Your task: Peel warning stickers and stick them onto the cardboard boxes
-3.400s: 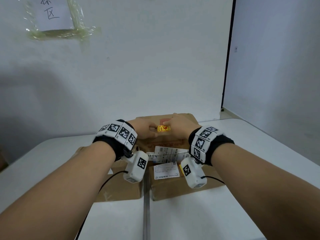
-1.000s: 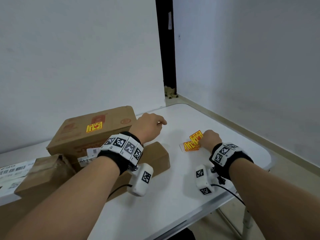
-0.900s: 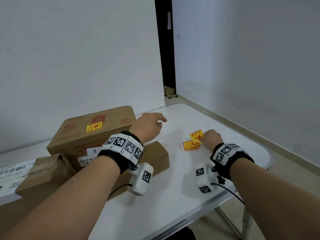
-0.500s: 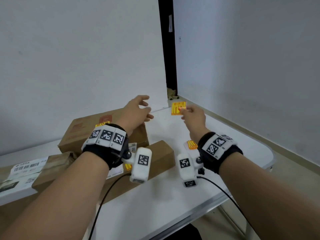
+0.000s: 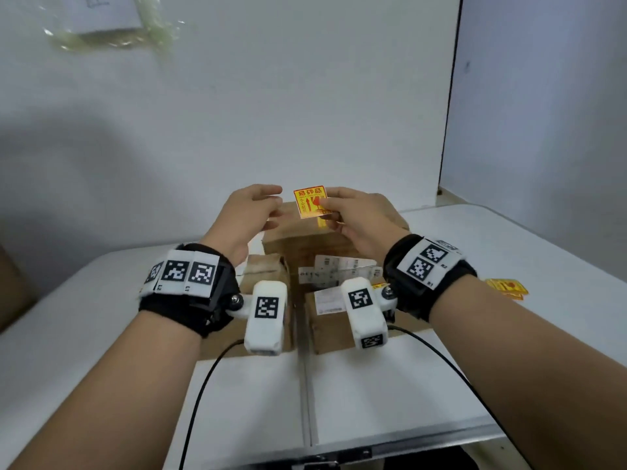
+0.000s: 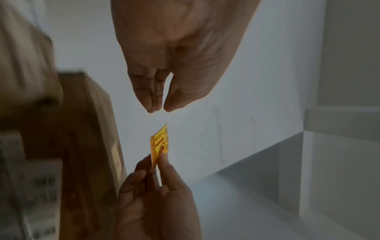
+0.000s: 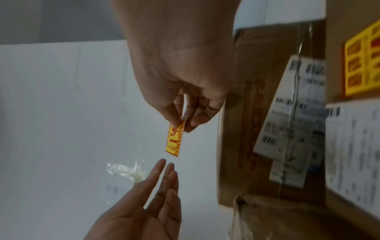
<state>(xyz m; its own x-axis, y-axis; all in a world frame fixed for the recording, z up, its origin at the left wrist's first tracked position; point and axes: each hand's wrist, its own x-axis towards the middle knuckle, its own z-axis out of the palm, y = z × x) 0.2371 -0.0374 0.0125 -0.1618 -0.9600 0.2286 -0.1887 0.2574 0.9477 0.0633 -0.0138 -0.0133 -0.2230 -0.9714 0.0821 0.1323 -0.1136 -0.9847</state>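
My right hand (image 5: 356, 215) pinches the lower right corner of a yellow-and-red warning sticker (image 5: 309, 201) and holds it upright above the cardboard boxes. The same sticker (image 7: 174, 141) hangs edge-on from my thumb and fingers in the right wrist view. My left hand (image 5: 251, 212) hovers just left of it with relaxed fingers (image 6: 151, 104), a small gap away from the sticker (image 6: 160, 142). Below stands a large brown box (image 5: 291, 232), with two smaller boxes (image 5: 268, 269) (image 5: 329, 334) in front. One box face carries a yellow sticker (image 7: 362, 61).
A small pile of yellow stickers (image 5: 507, 288) lies on the white table (image 5: 339, 401) to the right. White shipping labels (image 5: 339, 271) cover the near boxes. A white wall rises close behind. Wrist-camera cables (image 5: 203, 385) trail over the table's front.
My right hand picked a sticker from the pile at the right and carried it left, above the boxes. The left hand rose beside it. My view swung back to the boxes.
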